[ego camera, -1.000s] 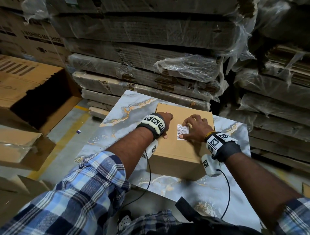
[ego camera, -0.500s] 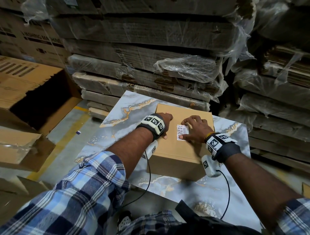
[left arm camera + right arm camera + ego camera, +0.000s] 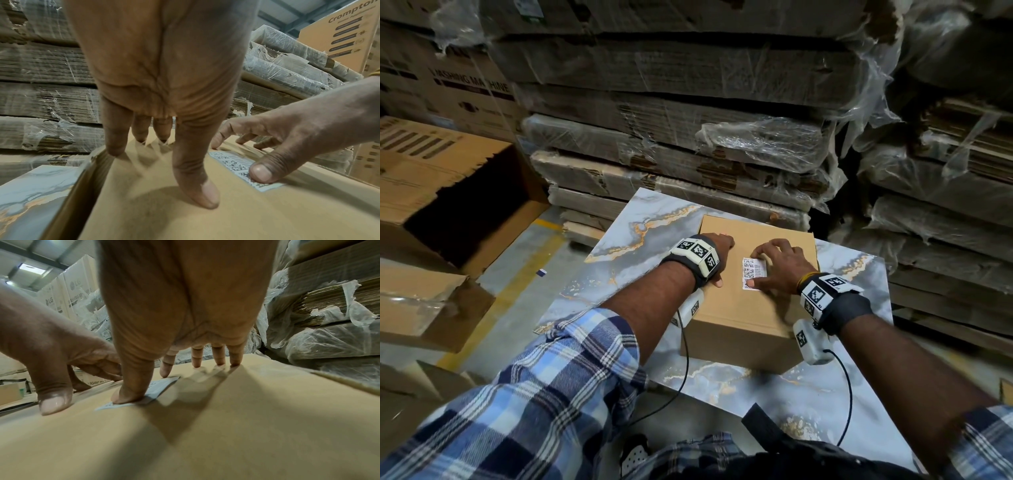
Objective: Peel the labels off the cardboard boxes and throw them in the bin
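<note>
On the marbled tabletop (image 3: 626, 240) a closed cardboard box (image 3: 750, 315) is seen. Its top is pressed near the left edge by the left hand (image 3: 717, 253), whose grip is wide, fingers extended flat. Right of it, a white barcode label (image 3: 754, 273) lies stuck on the box top, pinned at its near corner by the thumb of the right hand (image 3: 780, 267), fingers spread, nothing enclosed.

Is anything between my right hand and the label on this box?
Nothing visible. The right hand already touches the label on the box, thumb on its near end; the left hand rests beside it.
</note>
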A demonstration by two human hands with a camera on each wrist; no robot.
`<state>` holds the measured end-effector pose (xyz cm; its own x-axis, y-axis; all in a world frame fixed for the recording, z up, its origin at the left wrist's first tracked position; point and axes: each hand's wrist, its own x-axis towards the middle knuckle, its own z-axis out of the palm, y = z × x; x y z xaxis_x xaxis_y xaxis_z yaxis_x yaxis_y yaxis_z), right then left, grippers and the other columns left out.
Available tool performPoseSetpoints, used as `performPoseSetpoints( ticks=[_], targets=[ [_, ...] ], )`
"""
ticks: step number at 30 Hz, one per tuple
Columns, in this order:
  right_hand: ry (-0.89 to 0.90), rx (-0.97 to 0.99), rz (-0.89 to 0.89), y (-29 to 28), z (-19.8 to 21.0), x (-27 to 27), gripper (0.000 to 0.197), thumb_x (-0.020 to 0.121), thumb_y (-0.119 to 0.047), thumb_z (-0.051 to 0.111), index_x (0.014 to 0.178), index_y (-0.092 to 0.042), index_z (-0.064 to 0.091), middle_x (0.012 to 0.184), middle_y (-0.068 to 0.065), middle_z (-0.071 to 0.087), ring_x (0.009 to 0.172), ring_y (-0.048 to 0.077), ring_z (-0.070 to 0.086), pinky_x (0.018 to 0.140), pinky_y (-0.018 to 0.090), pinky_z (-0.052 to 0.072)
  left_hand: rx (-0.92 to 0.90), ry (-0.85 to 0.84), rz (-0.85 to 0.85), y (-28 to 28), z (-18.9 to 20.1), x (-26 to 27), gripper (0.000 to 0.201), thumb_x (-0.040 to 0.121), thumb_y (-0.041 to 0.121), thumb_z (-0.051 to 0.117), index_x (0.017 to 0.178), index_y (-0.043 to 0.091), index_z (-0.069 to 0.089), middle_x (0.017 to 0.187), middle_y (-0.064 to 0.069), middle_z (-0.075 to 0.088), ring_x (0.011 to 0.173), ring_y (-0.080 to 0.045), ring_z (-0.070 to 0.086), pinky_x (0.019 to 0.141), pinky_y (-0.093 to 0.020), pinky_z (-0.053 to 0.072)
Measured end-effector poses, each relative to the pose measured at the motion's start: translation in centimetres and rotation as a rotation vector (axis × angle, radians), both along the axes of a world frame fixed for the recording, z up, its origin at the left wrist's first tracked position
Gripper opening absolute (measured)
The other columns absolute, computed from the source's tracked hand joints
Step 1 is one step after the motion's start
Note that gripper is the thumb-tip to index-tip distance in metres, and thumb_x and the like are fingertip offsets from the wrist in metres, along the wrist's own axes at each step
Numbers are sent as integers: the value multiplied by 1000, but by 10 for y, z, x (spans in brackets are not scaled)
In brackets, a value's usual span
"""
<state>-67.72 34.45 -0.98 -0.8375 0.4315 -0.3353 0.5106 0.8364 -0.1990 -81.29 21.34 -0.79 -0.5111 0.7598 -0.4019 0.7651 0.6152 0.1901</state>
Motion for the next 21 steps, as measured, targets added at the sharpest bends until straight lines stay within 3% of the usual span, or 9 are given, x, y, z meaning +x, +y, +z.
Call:
performPoseSetpoints(
  ticks=[2,7,15,21],
  targets=[
    [-1,1,7,0,0,1,71,76,-53,79,137,-37,45,155,5,24,137,37,29,112,47,31,-5,-2,-5,0,0,-1,107,68,26,91,153,16,27,148,-12,47,130,-31,51,98,-33,44],
    [-11,-4,10,0,0,-1,58,77,-51,79,125,-35,50,153,4,26,135,36,31,110,44,32,-6,7,-9,1,-1,-1,107,68,28,91,152,16,27,147,-12,48,129,-32,52,97,-34,45],
    [-43,14,37,0,-1,-4,67,78,-52,77,134,-36,43,155,7,24,138,38,31,112,47,32,12,2,-7,0,-4,-2,106,64,25,93,150,17,31,143,-12,51,126,-32,54,96,-35,45],
    [-53,7,43,1,-1,-5,60,78,-52,78,127,-35,47,155,8,25,137,38,34,112,47,35,18,4,-6,0,-5,-2,107,63,26,93,150,18,31,143,-11,51,126,-32,54,95,-36,46]
  ],
)
